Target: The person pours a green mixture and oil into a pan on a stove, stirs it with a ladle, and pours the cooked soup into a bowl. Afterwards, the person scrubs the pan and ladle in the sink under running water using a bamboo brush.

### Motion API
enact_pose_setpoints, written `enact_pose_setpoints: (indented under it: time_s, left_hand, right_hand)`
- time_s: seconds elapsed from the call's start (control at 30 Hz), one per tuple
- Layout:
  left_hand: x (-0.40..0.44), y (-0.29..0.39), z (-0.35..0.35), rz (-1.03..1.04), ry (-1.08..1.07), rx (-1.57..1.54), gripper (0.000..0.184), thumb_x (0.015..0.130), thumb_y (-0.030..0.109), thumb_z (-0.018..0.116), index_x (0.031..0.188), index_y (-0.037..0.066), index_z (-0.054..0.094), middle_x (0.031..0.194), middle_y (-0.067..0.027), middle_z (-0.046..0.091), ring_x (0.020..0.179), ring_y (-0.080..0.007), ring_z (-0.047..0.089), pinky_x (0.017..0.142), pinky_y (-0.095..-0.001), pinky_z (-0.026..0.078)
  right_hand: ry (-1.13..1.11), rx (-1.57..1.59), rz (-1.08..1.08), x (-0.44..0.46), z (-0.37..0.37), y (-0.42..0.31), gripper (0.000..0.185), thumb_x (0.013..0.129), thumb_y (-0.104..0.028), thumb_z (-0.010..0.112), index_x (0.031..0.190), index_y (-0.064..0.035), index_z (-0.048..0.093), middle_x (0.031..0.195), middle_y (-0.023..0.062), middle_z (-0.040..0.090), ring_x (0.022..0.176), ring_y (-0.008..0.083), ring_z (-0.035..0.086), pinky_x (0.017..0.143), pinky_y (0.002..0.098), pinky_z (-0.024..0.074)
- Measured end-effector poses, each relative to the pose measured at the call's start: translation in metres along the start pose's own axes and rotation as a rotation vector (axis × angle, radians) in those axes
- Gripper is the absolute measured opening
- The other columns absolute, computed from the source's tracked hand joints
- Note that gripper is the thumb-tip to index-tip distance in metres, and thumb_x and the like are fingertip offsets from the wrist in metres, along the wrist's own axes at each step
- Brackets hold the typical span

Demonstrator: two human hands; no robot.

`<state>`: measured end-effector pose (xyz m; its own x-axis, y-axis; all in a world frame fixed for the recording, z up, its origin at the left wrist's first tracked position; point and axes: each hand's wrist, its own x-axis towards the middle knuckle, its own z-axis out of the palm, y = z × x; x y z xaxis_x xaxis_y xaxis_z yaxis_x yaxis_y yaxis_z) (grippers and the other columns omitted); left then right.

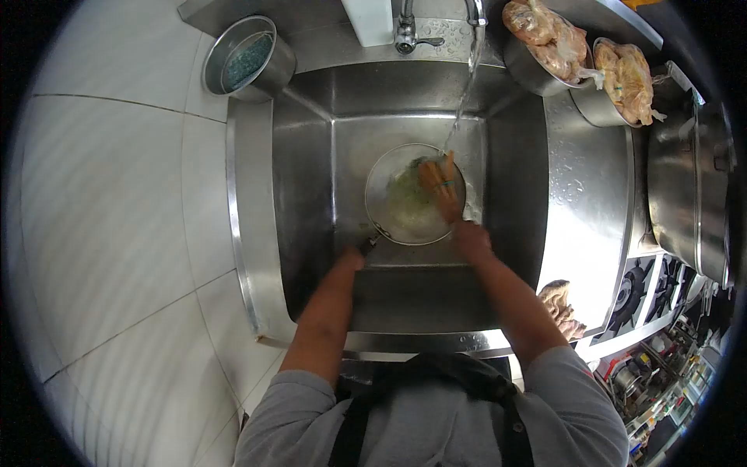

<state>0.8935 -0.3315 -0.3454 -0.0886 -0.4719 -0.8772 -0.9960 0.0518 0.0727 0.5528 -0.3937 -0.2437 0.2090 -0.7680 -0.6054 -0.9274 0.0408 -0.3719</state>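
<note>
In the sink, my left hand, closed, grips the dark handle of a round sieve at its lower left. A thin metal rim runs around the sieve, and a blurred pale-green patch shows in its bowl. My right hand is closed around what looks like a bamboo brush, its orange-brown strips spread and a thin green band around them. The strips lie over the right part of the sieve. Running water falls from the faucet near the sieve's upper right rim.
The steel sink surrounds both hands. A metal pot with blue-green contents stands at its upper left. Bagged meat rests in metal containers at the upper right. A crumpled cloth lies on the right counter, near a large pot and stove burners.
</note>
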Motion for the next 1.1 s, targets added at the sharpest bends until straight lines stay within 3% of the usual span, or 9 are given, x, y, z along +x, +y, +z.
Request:
enact_pose_setpoints:
  time_s: [0.03,0.13,0.3,0.4,0.6,0.7,0.83,0.9,1.1]
  left_hand:
    - [0.001,0.001,0.005,-0.036,-0.030,-0.038,0.028,0.081,0.014,0.059,0.105,0.002,0.068,0.109,-0.0200,0.064,0.100,-0.0335,0.063,0.086,-0.0427,0.049]
    - [0.003,-0.003,0.015,-0.094,-0.077,-0.094,0.029,0.080,0.014,0.060,0.105,0.002,0.068,0.109,-0.0203,0.064,0.100,-0.0343,0.063,0.086,-0.0427,0.048]
    - [0.010,-0.028,0.028,-0.104,-0.119,-0.077,0.029,0.079,0.013,0.061,0.105,0.001,0.067,0.110,-0.0209,0.063,0.100,-0.0357,0.062,0.086,-0.0427,0.048]
    - [0.075,-0.043,0.091,-0.223,-0.063,-0.335,0.032,0.080,0.012,0.059,0.109,0.000,0.065,0.111,-0.0223,0.062,0.102,-0.0363,0.062,0.087,-0.0430,0.048]
    - [0.015,-0.044,0.045,-0.160,-0.051,-0.307,0.031,0.083,0.012,0.055,0.109,-0.003,0.063,0.111,-0.0258,0.061,0.105,-0.0375,0.061,0.087,-0.0450,0.048]
    - [0.003,-0.027,0.026,-0.281,-0.025,-0.396,0.044,0.081,0.009,0.056,0.122,-0.005,0.051,0.121,-0.0289,0.055,0.106,-0.0380,0.059,0.089,-0.0442,0.047]
    - [0.006,-0.029,0.029,-0.236,-0.031,-0.290,0.031,0.079,0.009,0.058,0.107,-0.004,0.063,0.106,-0.0257,0.063,0.099,-0.0380,0.063,0.083,-0.0451,0.050]
    - [0.019,-0.037,0.042,-0.225,-0.019,-0.274,0.031,0.078,0.009,0.060,0.106,-0.004,0.063,0.104,-0.0255,0.063,0.098,-0.0379,0.064,0.081,-0.0447,0.050]
    - [-0.015,-0.018,0.012,-0.240,-0.028,-0.306,0.032,0.077,0.009,0.061,0.106,-0.002,0.064,0.105,-0.0232,0.064,0.097,-0.0372,0.064,0.080,-0.0444,0.050]
  right_hand:
    - [0.159,0.164,-0.136,-0.008,0.017,-0.014,0.042,0.078,-0.026,0.061,0.116,-0.0092,0.059,0.096,0.0178,0.066,0.093,0.0302,0.064,0.082,0.0416,0.0507]
    - [-0.295,-0.009,-0.035,-0.021,0.007,-0.076,0.052,0.079,-0.019,0.060,0.130,-0.0143,0.048,0.094,0.0182,0.066,0.088,0.0288,0.066,0.077,0.0430,0.0519]
    - [-0.566,-0.417,-0.173,-0.039,-0.048,-0.046,0.081,0.076,-0.014,0.063,0.146,-0.0249,0.024,0.092,0.0170,0.066,0.082,0.0316,0.066,0.070,0.0430,0.0536]
    - [-0.368,-0.290,-0.061,-0.019,-0.023,-0.047,0.083,0.074,-0.014,0.064,0.146,-0.0263,0.023,0.093,0.0163,0.066,0.084,0.0322,0.067,0.068,0.0422,0.0539]
    - [-0.378,-0.379,-0.326,-0.035,-0.022,-0.075,0.067,0.078,-0.013,0.060,0.140,-0.0227,0.035,0.092,0.0153,0.067,0.087,0.0315,0.067,0.070,0.0426,0.0542]
    - [-0.161,-0.186,-0.114,-0.010,-0.012,-0.047,0.038,0.077,-0.013,0.066,0.114,-0.0050,0.059,0.091,0.0165,0.068,0.084,0.0344,0.068,0.071,0.0436,0.0546]
    - [-0.320,-0.258,-0.220,-0.001,0.056,-0.083,0.035,0.080,-0.015,0.065,0.113,-0.0093,0.061,0.091,0.0144,0.069,0.084,0.0316,0.068,0.070,0.0443,0.0554]
    - [-0.274,-0.190,-0.163,-0.050,0.004,-0.102,0.033,0.081,-0.015,0.064,0.113,-0.0077,0.062,0.096,0.0159,0.068,0.087,0.0334,0.067,0.073,0.0457,0.0546]
    - [-0.214,-0.090,0.004,0.013,0.021,-0.062,0.076,0.074,-0.016,0.067,0.142,-0.0188,0.032,0.105,0.0180,0.065,0.095,0.0333,0.065,0.076,0.0455,0.0534]
